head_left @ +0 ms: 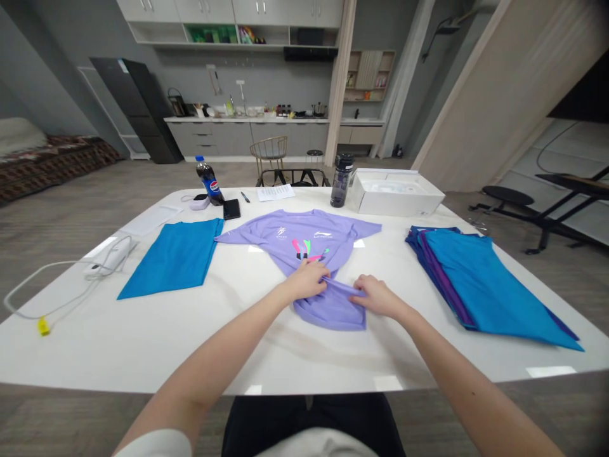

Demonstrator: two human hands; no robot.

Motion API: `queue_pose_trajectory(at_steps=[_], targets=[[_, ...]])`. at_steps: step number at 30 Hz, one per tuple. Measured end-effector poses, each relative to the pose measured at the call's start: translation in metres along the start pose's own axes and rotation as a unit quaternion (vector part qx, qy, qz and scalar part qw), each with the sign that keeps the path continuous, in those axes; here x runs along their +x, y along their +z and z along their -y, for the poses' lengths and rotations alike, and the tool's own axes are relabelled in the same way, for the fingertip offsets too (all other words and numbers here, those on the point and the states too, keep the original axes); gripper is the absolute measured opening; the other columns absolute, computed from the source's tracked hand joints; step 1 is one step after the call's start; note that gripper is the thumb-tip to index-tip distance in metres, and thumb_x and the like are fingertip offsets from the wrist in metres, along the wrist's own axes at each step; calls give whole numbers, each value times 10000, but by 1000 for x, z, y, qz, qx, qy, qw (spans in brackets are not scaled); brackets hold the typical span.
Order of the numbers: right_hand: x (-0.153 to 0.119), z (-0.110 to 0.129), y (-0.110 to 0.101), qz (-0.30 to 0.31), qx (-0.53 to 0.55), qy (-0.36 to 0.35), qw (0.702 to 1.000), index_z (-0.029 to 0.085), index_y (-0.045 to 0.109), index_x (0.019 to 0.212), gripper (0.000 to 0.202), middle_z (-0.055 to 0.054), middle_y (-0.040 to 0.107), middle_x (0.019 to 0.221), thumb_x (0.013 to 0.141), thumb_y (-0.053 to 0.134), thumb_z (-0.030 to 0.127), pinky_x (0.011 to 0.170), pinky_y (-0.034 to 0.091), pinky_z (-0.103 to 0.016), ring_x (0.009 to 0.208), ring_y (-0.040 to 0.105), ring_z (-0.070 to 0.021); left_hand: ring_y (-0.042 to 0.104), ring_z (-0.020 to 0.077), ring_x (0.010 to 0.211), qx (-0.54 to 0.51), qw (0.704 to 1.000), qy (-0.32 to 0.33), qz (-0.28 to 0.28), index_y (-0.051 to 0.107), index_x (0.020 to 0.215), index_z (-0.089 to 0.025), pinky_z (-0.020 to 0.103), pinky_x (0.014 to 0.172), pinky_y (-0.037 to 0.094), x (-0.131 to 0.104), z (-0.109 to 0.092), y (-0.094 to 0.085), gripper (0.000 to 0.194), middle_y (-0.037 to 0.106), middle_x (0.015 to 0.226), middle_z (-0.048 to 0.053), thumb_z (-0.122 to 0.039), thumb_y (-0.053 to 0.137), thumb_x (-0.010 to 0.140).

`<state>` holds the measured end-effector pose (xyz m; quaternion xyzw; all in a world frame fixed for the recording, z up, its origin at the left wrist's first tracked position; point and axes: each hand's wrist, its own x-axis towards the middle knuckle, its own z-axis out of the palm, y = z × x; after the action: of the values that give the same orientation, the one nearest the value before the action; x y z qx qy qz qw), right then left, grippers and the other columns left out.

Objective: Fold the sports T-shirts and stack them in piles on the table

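Observation:
A lavender T-shirt [304, 222] with a printed chest lies on the white table in front of me, its sleeves spread to both sides. Its lower part is bunched and partly turned over toward me. My left hand [308, 279] pinches the cloth below the coloured print. At the hem's right side my right hand [375, 295] grips the edge of the same shirt. A folded blue garment [174, 257] lies to the left. On the right is a stack of folded garments [490, 279], blue on top with purple and navy beneath.
Along the far side of the white table [190, 343] stand a cola bottle [209, 181], a dark wallet [231, 209], a pen [245, 197], papers [276, 192], a dark water bottle [341, 181] and an open white box [397, 193]. A power strip [110, 255] with cables sits at left.

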<state>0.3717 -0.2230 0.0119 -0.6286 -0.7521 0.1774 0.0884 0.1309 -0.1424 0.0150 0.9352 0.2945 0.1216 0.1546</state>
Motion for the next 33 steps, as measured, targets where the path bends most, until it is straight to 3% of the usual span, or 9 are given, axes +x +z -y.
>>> queue_pose_trajectory(at_steps=[4,8,11,15,18,20,24,30,33], targets=[[-34,65,-22,47,223,-99,969,200,675,838,254,14,642,751,879,700,450,678,422,-271,707,568,-161,623,242,1058,-14,999,-31,-25,691,915,-211,403,1033,388,-49,-1,-42,220,726,996,46,-160,519,788],[-57,122,-19,214,350,-214,886,196,748,1019,366,-8,708,818,868,723,529,672,456,-258,737,608,-156,620,185,789,-16,996,-82,21,646,713,-197,334,906,445,-128,10,-78,188,671,747,10,-136,475,763],[-55,126,3,173,327,-213,904,188,765,989,334,-41,738,872,929,657,498,717,483,-285,784,639,-180,615,173,745,-24,991,-134,8,658,762,-193,293,790,473,-172,5,-75,190,666,767,13,-137,479,792],[-49,105,37,-23,179,-226,957,205,740,1110,255,-90,735,1110,932,663,370,946,466,-374,1054,642,-255,637,215,998,4,994,-106,-16,677,1071,-196,321,915,489,-190,-26,-32,243,680,1059,73,-189,512,892],[-52,93,50,-35,85,-239,967,228,665,1311,413,-98,691,1273,900,637,211,1007,433,-393,1176,603,-265,620,241,1043,41,994,-102,13,661,1155,-201,365,954,488,-188,-45,1,251,663,1098,100,-279,510,970],[-57,87,51,-12,47,-217,975,230,709,1232,395,-79,725,1178,875,576,126,956,447,-360,1091,636,-244,607,255,1051,70,991,-112,19,659,1160,-208,391,964,481,-189,-51,11,251,657,1111,108,-310,510,985],[-75,54,34,25,14,-168,985,226,763,940,290,-54,742,948,829,522,109,844,456,-307,908,656,-220,608,257,1016,100,986,-130,30,659,1124,-209,388,930,478,-203,-51,6,226,667,1082,107,-258,507,964],[-131,-49,-8,141,60,-25,988,237,765,807,257,-42,752,867,757,527,154,789,478,-309,824,663,-229,638,212,799,76,984,-150,61,661,876,-230,331,774,466,-244,-41,-19,131,692,839,33,-266,540,911],[-141,-67,-15,165,65,59,982,249,775,772,239,-49,763,864,756,545,184,825,495,-334,842,673,-249,626,186,732,48,984,-160,61,659,821,-233,310,739,462,-246,-41,-19,274,675,765,20,-342,468,985]])
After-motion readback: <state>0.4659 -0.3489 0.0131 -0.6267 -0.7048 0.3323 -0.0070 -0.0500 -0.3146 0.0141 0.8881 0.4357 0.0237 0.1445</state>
